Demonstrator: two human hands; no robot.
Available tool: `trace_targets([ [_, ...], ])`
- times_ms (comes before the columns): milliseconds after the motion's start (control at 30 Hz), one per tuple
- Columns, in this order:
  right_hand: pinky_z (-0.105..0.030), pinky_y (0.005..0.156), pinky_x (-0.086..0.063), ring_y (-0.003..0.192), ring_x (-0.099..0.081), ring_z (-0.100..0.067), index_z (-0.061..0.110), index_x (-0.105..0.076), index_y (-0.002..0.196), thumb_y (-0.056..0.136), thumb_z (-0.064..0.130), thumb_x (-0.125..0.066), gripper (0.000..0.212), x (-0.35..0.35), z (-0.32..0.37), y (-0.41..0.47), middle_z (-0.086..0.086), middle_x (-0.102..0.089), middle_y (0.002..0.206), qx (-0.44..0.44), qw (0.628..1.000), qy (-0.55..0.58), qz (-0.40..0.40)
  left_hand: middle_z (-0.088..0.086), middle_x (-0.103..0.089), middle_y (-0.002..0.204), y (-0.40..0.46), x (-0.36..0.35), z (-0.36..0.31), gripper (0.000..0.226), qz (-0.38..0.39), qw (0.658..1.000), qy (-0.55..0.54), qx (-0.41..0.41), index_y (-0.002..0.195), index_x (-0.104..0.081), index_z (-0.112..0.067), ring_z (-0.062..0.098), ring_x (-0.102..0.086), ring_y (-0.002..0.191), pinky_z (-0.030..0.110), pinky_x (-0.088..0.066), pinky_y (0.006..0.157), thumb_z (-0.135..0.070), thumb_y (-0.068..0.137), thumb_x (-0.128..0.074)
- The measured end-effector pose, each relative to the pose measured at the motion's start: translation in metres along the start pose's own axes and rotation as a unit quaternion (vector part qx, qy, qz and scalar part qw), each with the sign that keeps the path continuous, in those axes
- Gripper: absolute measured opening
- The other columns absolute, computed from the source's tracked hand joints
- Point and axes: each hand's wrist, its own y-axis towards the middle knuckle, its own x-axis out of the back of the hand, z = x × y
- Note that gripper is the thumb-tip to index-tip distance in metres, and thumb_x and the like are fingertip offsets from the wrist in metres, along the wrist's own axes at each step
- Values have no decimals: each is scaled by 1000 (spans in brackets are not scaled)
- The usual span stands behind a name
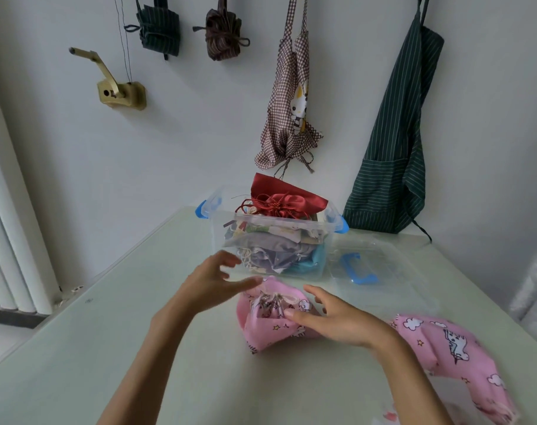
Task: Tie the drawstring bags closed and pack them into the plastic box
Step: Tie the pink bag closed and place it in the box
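A pink printed drawstring bag (265,325) lies on the table in front of me, its gathered mouth and pale cord facing up. My left hand (213,282) hovers just left of it with loosely spread fingers, holding nothing. My right hand (338,320) rests against the bag's right side, fingers straight. Behind the bag stands a clear plastic box (227,228) with blue latches, full of several cloth bags; a red satin bag (281,200) sits on top. A second pink bag (451,354) lies at the right.
The box's clear lid (380,271) with a blue handle lies flat to the right of the box. Aprons and small bags hang on the white wall behind. The pale green table (123,317) runs to an edge at the left.
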Motion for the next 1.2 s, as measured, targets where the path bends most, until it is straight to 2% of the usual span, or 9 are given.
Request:
trace_targets([
  [133, -27, 105, -34, 123, -43, -11, 28, -33, 139, 53, 81, -63, 106, -15, -10, 15, 9, -46, 138, -20, 1000, -13, 2, -9, -9, 159, 6, -9, -2, 101, 207, 960, 171, -78, 148, -16, -35, 15, -13, 146, 39, -18, 119, -50, 69, -76],
  [233, -32, 103, -29, 128, -36, -20, 35, -30, 141, 45, 81, -54, 110, -26, -18, 26, 8, -46, 138, -20, 994, -104, -32, -6, -11, 159, 18, -17, -7, 107, 222, 931, 270, -104, 151, -9, -31, 17, -11, 147, 40, -15, 120, -43, 70, -79],
  [333, -30, 102, -38, 119, -52, -16, 33, -43, 133, 73, 43, -68, 66, -23, -9, 24, 5, -59, 127, 34, 997, -63, -33, -2, -44, 146, 18, -23, -15, 84, 184, 923, 315, -123, 146, -29, -29, 21, -41, 133, 32, -36, 105, -38, 77, -75],
  [533, -38, 87, -55, 92, -67, -20, 10, -68, 104, 74, 4, -74, 32, 10, 5, 6, -6, -71, 100, 119, 992, 24, -23, -7, -69, 113, 13, 8, -38, 32, 98, 939, 282, -170, 113, -68, -27, 8, -62, 95, 20, -44, 70, -24, 81, -71],
  [733, -9, 67, -49, 73, -62, 8, 31, -65, 98, 77, -5, -68, 42, 107, 74, 21, 12, -67, 90, 250, 953, 72, -155, -15, -64, 76, 62, 87, -113, 25, -59, 962, 141, -226, 96, -75, -27, 4, -58, 70, 23, -45, 68, -16, 73, -78],
  [900, -16, 71, -53, 82, -61, -13, 33, -63, 110, 80, -8, -63, 51, 154, 91, 94, 6, -63, 95, 277, 912, 26, -302, -11, -67, 85, 132, 100, -139, 24, -168, 947, 190, -197, 100, -72, -35, 14, -59, 83, 24, -39, 66, -32, 76, -74],
  [967, -27, 71, -55, 83, -58, -14, 37, -51, 129, 82, -6, -60, 65, 148, 77, 128, 6, -56, 111, 224, 931, -40, -284, -8, -66, 101, 159, 82, -126, 28, -128, 940, 255, -189, 105, -70, -34, 14, -54, 92, 23, -39, 68, -37, 77, -73],
  [1067, -31, 86, -47, 113, -51, -17, 38, -30, 144, 88, -2, -52, 73, 133, 57, 163, 6, -37, 143, 128, 962, -166, -176, 3, -54, 130, 189, 49, -98, 31, 52, 919, 347, -178, 115, -63, -17, 21, -45, 120, 35, -43, 95, -32, 88, -60],
  [1200, -30, 116, -20, 141, -27, -23, 26, -31, 146, 99, 10, -35, 49, 124, 56, 185, 1, -29, 153, 74, 983, -166, -19, 22, -56, 125, 200, 32, -81, 31, 224, 905, 359, -47, 123, -48, 2, 33, -57, 106, 14, -38, 56, -14, 100, -37],
])
